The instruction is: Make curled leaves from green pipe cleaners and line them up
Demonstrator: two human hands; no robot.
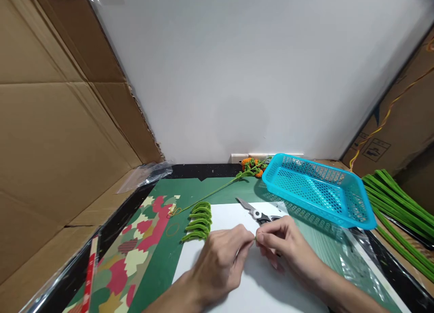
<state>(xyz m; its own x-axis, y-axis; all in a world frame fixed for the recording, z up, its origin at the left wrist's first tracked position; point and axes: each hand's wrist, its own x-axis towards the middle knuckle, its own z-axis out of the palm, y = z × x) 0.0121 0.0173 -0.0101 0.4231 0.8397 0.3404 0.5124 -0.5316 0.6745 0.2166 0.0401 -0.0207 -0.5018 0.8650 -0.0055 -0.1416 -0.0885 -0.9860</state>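
Observation:
My left hand [222, 261] and my right hand [285, 240] meet fingertip to fingertip above a white sheet [267, 286]. Both pinch a short green pipe cleaner [255, 239], mostly hidden by the fingers. Just beyond my right hand lie scissors [256, 212] with grey and black handles, blades apart and pointing away to the left; the fingers partly cover their handles. Left of the sheet's middle, several curved green pipe-cleaner pieces [197, 221] are stacked in a column.
A blue perforated basket [315, 213] stands at the back right. A pipe-cleaner flower stem [217, 193] with orange blooms lies behind the sheet. Long green pipe cleaners [400, 204] lie far right. A red ruler-like strip [88, 277] is at left, beside a cardboard wall [61, 137].

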